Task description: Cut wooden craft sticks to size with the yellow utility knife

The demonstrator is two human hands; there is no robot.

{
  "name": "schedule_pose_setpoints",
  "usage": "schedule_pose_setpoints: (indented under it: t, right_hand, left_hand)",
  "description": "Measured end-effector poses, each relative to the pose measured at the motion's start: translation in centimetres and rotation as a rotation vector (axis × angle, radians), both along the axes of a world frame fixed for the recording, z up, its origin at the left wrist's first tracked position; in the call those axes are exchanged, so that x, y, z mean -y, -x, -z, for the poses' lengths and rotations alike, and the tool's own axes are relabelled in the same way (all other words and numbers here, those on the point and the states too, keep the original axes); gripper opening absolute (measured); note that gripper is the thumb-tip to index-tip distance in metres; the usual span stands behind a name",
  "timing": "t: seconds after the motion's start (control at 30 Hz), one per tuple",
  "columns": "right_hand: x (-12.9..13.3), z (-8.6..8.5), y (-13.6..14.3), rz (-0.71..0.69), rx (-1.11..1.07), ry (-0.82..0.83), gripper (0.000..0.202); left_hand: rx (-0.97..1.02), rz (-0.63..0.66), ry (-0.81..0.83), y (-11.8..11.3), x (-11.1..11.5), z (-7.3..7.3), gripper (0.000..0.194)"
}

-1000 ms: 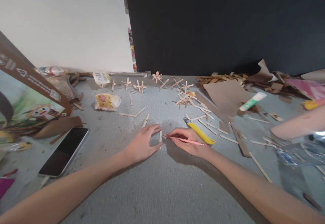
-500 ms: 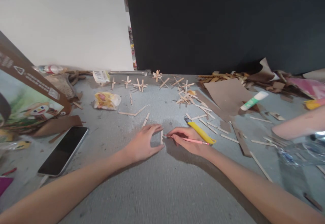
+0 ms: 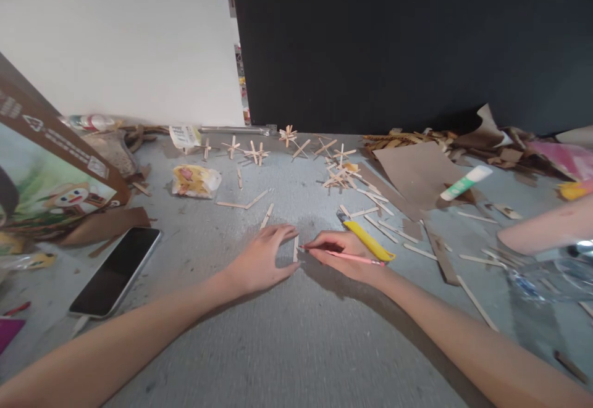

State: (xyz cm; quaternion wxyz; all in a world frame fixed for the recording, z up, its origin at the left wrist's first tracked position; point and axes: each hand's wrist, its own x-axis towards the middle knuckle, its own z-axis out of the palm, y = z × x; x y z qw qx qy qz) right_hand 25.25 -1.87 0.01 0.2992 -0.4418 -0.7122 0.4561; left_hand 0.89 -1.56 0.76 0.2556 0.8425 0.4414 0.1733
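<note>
My left hand (image 3: 259, 258) steadies a short wooden craft stick (image 3: 295, 249) on the grey tabletop, fingertips at its far end and thumb at its near end. Pinched in my right hand (image 3: 345, 255) is a pink pencil (image 3: 354, 258), its tip at the right edge of that stick. A yellow utility knife (image 3: 368, 240) lies just beyond my right hand. Past my left fingers another craft stick (image 3: 266, 215) rests on the table. Two sticks meeting at an angle (image 3: 245, 205) lie further off.
Star-shaped stick pieces (image 3: 288, 135) stand along the back. Loose sticks and brown cardboard (image 3: 412, 173) cover the right side, with a glue stick (image 3: 466, 183). Another person's arm (image 3: 546, 226) reaches in from the right. At left are a phone (image 3: 115, 272), a snack packet (image 3: 195, 181) and a printed box (image 3: 55, 173).
My right hand and the pencil have shifted very slightly, the tip staying close to the stick's edge. My left hand keeps its hold on the stick.
</note>
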Motion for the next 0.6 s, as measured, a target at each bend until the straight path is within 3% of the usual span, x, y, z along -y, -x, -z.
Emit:
schedule_pose_setpoints:
  t: [0.13,0.37,0.6]
  right_hand:
    - [-0.09,0.33,0.12,0.044,0.055,0.016,0.031]
    - [-0.12,0.16,0.03,0.002,0.053,-0.014,0.030]
    - [0.05,-0.03,0.10,0.015,0.073,-0.025,0.027]
  left_hand:
    - [0.000,0.001,0.003,0.06,-0.04,0.00,0.062]
    - [0.019,0.000,0.012,0.05,-0.06,-0.03,0.060]
    - [0.286,-0.045,0.113,0.16,-0.47,0.17,0.045]
